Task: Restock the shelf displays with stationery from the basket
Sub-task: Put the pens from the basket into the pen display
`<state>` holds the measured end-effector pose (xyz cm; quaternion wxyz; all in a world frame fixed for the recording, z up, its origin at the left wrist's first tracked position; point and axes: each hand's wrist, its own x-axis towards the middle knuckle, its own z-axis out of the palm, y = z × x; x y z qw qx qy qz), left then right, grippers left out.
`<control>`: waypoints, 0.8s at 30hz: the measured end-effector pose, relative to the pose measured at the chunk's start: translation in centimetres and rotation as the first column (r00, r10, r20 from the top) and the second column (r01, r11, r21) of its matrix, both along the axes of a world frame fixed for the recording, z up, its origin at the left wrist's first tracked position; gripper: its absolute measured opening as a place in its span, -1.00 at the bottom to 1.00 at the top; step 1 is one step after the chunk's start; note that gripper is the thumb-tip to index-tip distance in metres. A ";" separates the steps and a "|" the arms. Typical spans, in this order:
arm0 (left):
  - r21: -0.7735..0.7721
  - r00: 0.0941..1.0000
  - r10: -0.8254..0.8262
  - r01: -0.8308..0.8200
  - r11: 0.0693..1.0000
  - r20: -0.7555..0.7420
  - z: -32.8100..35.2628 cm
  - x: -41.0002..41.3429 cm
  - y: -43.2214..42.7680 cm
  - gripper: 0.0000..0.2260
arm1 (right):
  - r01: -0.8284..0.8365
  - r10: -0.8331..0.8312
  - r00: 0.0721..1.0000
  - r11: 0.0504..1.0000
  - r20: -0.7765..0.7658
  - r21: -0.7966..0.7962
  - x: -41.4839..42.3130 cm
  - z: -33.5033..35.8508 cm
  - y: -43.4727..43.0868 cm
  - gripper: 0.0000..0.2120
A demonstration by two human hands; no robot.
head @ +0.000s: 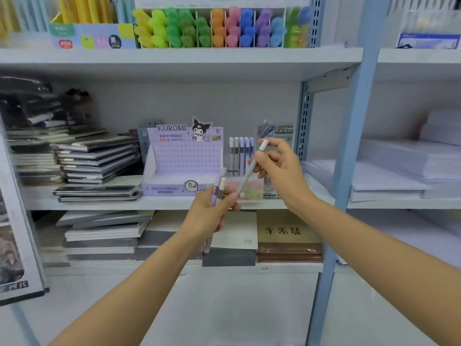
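Left hand (208,217) grips a small bundle of pens (217,189), purple and pale, held upright in front of the middle shelf (99,204). Right hand (280,171) pinches a single grey pen (246,178), tilted, white cap uppermost, its lower end close to the left hand. Behind stand the pen rack (240,152) and, just beside it, a purple box (184,158).

Matt plastic pens (219,189), printed cardboard display box (184,156), painted metal shelf (99,204), glossy notebook covers (99,156)

The grey shelf (99,204) carries stacked notebooks (97,158) at left, a purple display box (184,161), upright pens (240,151) beside it, and paper stacks (399,171) at right.
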<state>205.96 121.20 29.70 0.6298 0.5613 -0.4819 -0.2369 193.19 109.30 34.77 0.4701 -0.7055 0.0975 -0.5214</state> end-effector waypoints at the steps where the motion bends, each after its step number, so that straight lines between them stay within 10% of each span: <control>1: 0.016 1.000 0.007 -0.007 1.000 -0.005 0.7 0.2 -0.3 -0.89 | 0.003 -0.003 1.000 1.000 0.005 -0.016 0.0 0.9 -0.4 -0.79; 9: 0.051 0.894 -0.027 0.056 0.997 -0.447 5.0 2.4 -2.8 -0.79 | 0.203 -0.202 0.979 0.974 0.022 -0.099 1.1 5.1 -5.9 -0.90; 24: -0.014 0.989 -0.057 0.055 0.998 -0.134 4.4 4.5 -4.8 -0.78 | 0.273 -0.454 0.834 0.833 -0.313 -0.480 4.7 3.0 -10.6 -0.90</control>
